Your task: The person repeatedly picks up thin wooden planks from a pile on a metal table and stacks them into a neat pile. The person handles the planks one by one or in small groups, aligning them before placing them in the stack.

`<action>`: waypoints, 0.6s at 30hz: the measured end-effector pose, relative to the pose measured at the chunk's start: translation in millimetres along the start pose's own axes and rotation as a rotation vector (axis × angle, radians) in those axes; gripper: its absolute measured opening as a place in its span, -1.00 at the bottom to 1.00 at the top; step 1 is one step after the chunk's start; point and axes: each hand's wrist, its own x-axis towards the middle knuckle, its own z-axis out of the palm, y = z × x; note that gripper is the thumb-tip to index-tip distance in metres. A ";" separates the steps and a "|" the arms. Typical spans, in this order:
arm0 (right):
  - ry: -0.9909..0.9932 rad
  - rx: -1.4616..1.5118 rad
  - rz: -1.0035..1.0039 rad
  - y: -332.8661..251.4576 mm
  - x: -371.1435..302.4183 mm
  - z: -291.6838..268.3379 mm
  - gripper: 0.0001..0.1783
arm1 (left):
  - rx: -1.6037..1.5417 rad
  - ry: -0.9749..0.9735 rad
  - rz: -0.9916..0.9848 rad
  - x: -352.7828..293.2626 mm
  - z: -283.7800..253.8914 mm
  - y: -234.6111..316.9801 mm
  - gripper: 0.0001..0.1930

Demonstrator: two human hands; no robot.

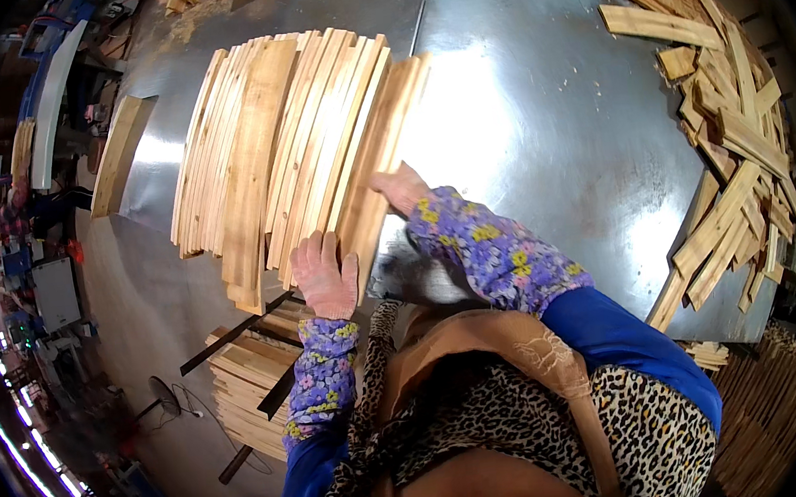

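Observation:
A row of pale wooden strips (328, 121) stands close together on the metal table, with one wider board (257, 128) lying over them. My left hand (326, 276) rests on the near ends of the strips at the row's right side, its fingers stretched and slightly spread. At the right end of the row is a wooden board (376, 169), a little blurred. My right hand (400, 190) grips its right edge, with the thumb on its face and the other fingers partly hidden. Both forearms wear flowered sleeve covers.
The metal table (541, 139) carries a jumbled heap of wood offcuts (737, 139) along its right side. A single board (116, 156) lies at the far left edge. Below the table's near left, more strips (248, 387) are stacked by dark metal bars (234, 336).

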 end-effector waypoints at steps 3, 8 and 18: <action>-0.173 0.411 -0.220 67.5 28.1 -25.1 -0.55 | -0.063 0.004 0.083 32.5 -19.8 11.7 -0.57; -0.421 0.679 -0.343 48.2 -3.5 -65.8 -0.35 | 0.132 -0.146 0.659 146.2 -43.4 29.5 -0.51; -0.366 0.785 -0.253 -15.8 -81.7 -42.8 -0.26 | 0.680 -0.855 0.965 255.4 -117.6 24.1 -0.47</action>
